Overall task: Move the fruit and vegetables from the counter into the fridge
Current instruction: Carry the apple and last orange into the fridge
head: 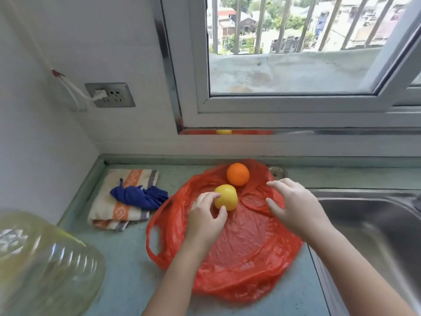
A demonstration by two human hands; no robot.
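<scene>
Now left hand (206, 215) pinching yellow fruit (226, 197), right hand (293, 204) spread

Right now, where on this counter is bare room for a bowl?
Bare green counter lies between the folded striped towel, the clear plastic jug and the red plastic bag. A narrow strip runs behind the steel sink. Crowded: the bag's far half, with the left hand, right hand, round yellow fruit and round orange fruit.

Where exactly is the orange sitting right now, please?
In the head view, the orange sits on the far edge of the red bag, just behind the yellow fruit, left of the sink.
</scene>
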